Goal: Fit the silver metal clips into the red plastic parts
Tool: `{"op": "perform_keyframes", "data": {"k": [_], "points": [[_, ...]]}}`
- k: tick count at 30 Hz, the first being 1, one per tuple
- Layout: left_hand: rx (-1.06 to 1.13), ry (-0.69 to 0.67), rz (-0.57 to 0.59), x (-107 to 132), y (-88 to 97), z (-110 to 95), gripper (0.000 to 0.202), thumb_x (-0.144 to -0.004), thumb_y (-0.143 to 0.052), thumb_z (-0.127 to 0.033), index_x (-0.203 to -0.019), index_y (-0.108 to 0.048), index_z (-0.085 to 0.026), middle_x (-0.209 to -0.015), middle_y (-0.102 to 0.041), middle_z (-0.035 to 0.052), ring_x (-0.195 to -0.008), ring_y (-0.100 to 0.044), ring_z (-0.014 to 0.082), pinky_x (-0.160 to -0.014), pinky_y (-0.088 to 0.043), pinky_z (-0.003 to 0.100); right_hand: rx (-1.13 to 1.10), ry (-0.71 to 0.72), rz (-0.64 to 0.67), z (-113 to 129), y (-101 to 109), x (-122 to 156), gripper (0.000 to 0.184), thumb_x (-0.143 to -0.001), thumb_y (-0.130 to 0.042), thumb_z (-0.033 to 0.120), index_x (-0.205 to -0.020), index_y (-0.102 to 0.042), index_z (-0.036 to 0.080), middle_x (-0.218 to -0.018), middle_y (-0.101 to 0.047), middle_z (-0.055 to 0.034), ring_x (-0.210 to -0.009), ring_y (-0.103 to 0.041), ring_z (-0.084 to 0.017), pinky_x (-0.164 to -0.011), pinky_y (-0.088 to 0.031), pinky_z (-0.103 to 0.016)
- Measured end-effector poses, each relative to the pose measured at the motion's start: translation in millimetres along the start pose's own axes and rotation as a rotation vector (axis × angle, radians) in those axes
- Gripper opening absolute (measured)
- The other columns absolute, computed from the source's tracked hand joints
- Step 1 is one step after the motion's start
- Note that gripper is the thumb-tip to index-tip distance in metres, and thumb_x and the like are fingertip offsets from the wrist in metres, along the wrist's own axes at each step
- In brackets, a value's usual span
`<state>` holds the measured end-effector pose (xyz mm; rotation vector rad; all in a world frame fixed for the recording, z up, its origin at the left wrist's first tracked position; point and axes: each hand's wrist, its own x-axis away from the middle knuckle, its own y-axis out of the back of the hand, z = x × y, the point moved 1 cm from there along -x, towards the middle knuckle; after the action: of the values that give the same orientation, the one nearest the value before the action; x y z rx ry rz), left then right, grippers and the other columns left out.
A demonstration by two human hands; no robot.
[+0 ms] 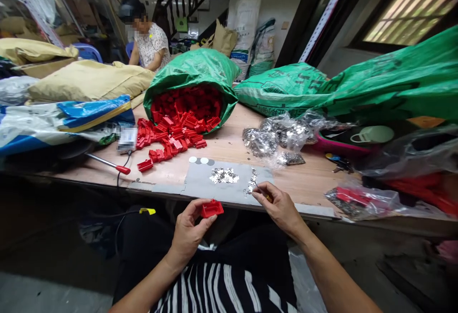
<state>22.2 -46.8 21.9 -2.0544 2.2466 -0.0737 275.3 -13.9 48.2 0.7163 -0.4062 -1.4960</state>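
Observation:
My left hand (189, 229) is closed on a red plastic housing (212, 208), held in front of the table edge with its hollow side showing. In my right hand (281, 206), the fingers pinch a thin tool with a yellowish handle (268, 198); its exact kind is too small to make out. The tool's tip is over a strip of small shiny metal pieces (253, 179) on a grey mat (198, 184). Left of that strip, a larger heap of flat metal pieces (224, 175) lies on the same mat.
A green sack (200, 65) spills red housings (168, 136) onto the table. Clear bags of metal parts (265, 141) lie to the right, near keys (339, 162). A red-tipped lever (121, 169) juts out at left. Across the table sits another person (152, 46).

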Motion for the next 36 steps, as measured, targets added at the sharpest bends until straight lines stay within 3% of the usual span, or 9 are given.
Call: {"op": "perform_keyframes", "data": {"k": [7,12,15,21,25,30,36], "points": [[-0.304,-0.259,-0.083,1.0,1.2,-7.7,0.032,-0.076,-0.068,-0.022,-0.108,-0.065,-0.022,-0.108,-0.071,0.0058,-0.100,-0.067,0.0216,-0.090,-0.052,0.032,-0.114,0.151,0.096,58.8,-37.0,10.3,0.014,-0.088,-0.055,0.034,-0.087,-0.061,0.021,-0.076,-0.066,-0.0020,-0.065,-0.058,-0.014,-0.063,-0.048,-0.025],[-0.439,-0.415,-0.082,2.1,1.5,-11.7,0.034,-0.078,-0.066,-0.018,-0.112,-0.063,-0.024,-0.110,-0.071,0.0051,-0.105,-0.065,0.0216,-0.098,-0.049,0.036,-0.062,0.317,0.084,70.8,-49.8,9.4,0.009,-0.089,-0.052,0.022,-0.087,-0.061,0.022,-0.078,-0.064,-0.0032,-0.071,-0.061,-0.016,-0.067,-0.048,-0.027],[-0.487,-0.486,-0.073,2.7,0.1,-12.2,0.034,-0.079,-0.064,-0.016,-0.113,-0.063,-0.023,-0.108,-0.072,0.0047,-0.107,-0.065,0.0220,-0.102,-0.046,0.039,-0.052,0.340,0.098,71.7,-51.8,9.1,0.010,-0.089,-0.051,0.019,-0.087,-0.061,0.022,-0.079,-0.064,-0.0037,-0.073,-0.061,-0.016,-0.068,-0.049,-0.028],[-0.432,-0.457,-0.095,5.1,-1.4,-10.9,0.035,-0.077,-0.065,-0.015,-0.110,-0.065,-0.025,-0.108,-0.072,0.0039,-0.107,-0.065,0.0237,-0.102,-0.047,0.041,-0.133,0.309,0.149,72.0,-48.8,10.7,0.015,-0.092,-0.049,0.023,-0.089,-0.063,0.022,-0.083,-0.064,-0.0055,-0.077,-0.061,-0.017,-0.071,-0.050,-0.029],[-0.418,-0.442,-0.112,6.5,-1.2,-11.4,0.036,-0.076,-0.066,-0.016,-0.111,-0.065,-0.025,-0.108,-0.072,0.0044,-0.107,-0.065,0.0236,-0.100,-0.049,0.040,-0.218,0.211,0.159,66.1,-44.7,9.1,0.015,-0.091,-0.051,0.028,-0.093,-0.064,0.022,-0.088,-0.065,-0.0051,-0.081,-0.061,-0.017,-0.075,-0.049,-0.028],[-0.416,-0.445,-0.115,5.9,-2.1,-15.7,0.035,-0.076,-0.067,-0.016,-0.110,-0.066,-0.024,-0.108,-0.072,0.0044,-0.105,-0.066,0.0236,-0.101,-0.048,0.040,-0.269,0.050,0.172,57.6,-42.9,6.0,0.019,-0.089,-0.053,0.038,-0.088,-0.059,0.020,-0.077,-0.060,-0.0001,-0.066,-0.053,-0.013,-0.063,-0.045,-0.023],[-0.486,-0.506,-0.080,6.7,-4.7,-18.8,0.038,-0.078,-0.064,-0.014,-0.114,-0.063,-0.024,-0.110,-0.072,0.0045,-0.105,-0.066,0.0224,-0.101,-0.048,0.039,-0.377,0.016,0.256,55.5,-49.1,4.5,0.020,-0.088,-0.054,0.039,-0.085,-0.055,0.020,-0.077,-0.054,0.0012,-0.072,-0.051,-0.013,-0.067,-0.044,-0.022]]}}
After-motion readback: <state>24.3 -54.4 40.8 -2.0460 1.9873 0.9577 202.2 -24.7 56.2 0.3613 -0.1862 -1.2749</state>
